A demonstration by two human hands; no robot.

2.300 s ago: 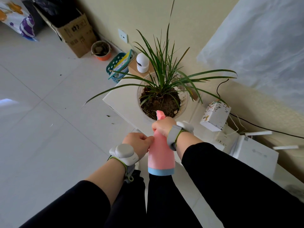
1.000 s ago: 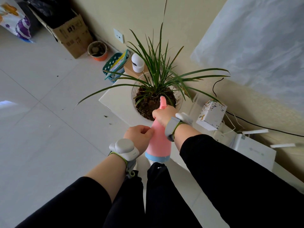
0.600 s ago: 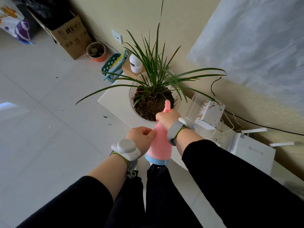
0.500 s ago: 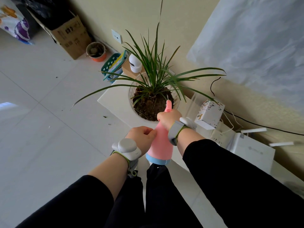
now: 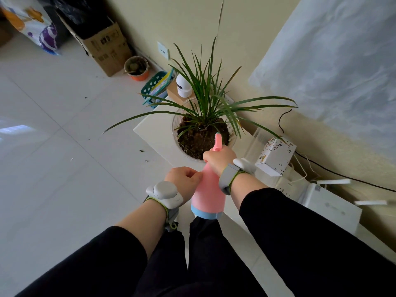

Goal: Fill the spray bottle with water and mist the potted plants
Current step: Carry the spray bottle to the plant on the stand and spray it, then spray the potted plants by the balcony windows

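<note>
With its nozzle aimed at the soil, the pink bottle (image 5: 209, 189) is held tilted just near of the plant (image 5: 206, 99), presumably so mist lands on leaves and pot (image 5: 177, 116) alike. Right hand (image 5: 219, 159) wraps the neck, fingers closed on the trigger area, though the trigger itself is hidden; left hand (image 5: 184, 182) steadies the body, fingers curled against its side. Long leaves arch out over the white counter (image 5: 154, 129), and a speckled box (image 5: 276, 155), cables and a router (image 5: 332, 209) sit to the right, within reach of stray spray.
</note>
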